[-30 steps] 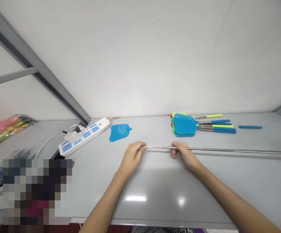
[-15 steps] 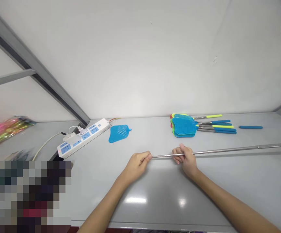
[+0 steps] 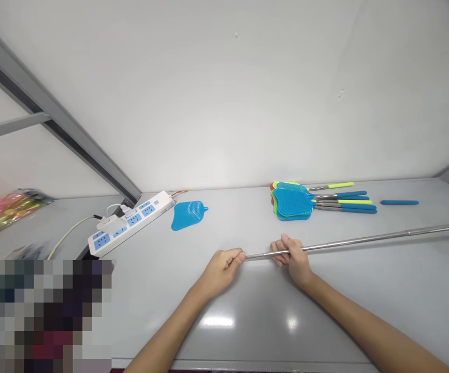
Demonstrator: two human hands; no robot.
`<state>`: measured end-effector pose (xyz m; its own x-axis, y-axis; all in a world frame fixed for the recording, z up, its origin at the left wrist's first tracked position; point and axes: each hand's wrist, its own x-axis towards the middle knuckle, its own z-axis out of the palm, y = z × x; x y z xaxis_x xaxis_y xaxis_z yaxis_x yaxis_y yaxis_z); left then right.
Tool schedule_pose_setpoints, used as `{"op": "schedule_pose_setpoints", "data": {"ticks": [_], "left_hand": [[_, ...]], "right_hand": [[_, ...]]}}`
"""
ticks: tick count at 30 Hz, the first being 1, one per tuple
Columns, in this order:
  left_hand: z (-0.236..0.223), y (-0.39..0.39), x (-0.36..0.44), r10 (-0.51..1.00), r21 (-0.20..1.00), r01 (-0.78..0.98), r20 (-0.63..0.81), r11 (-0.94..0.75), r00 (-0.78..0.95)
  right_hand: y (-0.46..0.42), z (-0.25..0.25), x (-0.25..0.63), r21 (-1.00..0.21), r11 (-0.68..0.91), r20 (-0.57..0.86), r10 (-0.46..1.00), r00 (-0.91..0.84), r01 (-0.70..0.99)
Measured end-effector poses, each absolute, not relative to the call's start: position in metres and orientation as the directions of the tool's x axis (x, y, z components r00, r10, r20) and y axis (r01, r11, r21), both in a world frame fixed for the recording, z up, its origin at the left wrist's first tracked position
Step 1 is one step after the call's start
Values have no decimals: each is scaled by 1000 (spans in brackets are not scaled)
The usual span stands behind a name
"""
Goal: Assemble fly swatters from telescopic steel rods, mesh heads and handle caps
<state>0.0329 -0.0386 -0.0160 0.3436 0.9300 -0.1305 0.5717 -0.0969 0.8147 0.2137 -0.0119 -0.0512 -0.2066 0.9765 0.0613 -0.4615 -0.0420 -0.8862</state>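
A long thin metal telescopic rod (image 3: 364,240) runs from the middle of the grey table (image 3: 247,311) out past the right edge of the view, tilted up to the right. My left hand (image 3: 222,269) is closed in a pinch on the rod's left end. My right hand (image 3: 292,256) is wrapped round the rod a short way to the right. A loose blue swatter head (image 3: 187,215) lies beyond my left hand.
A stack of fly swatters (image 3: 292,202) with blue and yellow handles lies at the back right, a lone blue handle grip (image 3: 399,202) beside it. A white power strip (image 3: 129,223) with plugs sits back left. Colourful packets (image 3: 6,207) lie at far left.
Both hands have come nearer to me with the rod. The rod's far right end has risen, so it now slants upward instead of lying level.
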Motion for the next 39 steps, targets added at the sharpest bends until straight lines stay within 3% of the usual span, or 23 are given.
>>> {"op": "schedule_pose_setpoints", "data": {"ticks": [9, 13, 22, 39], "left_hand": [[-12, -41, 39, 935, 788, 603, -110, -125, 338], [-11, -40, 38, 939, 771, 615, -72, -162, 337], [-7, -36, 34, 964, 697, 689, 11, -198, 266], [-1, -36, 32, 976, 700, 688, 57, -189, 210]], "right_hand": [[-13, -50, 212, -923, -115, 6, 950, -313, -366], [-10, -51, 212, -922, -96, 19, 957, -290, -375], [-6, -53, 213, -973, -68, 6, 947, -320, -221], [-2, -47, 215, -966, -123, -40, 939, -342, -226]]}}
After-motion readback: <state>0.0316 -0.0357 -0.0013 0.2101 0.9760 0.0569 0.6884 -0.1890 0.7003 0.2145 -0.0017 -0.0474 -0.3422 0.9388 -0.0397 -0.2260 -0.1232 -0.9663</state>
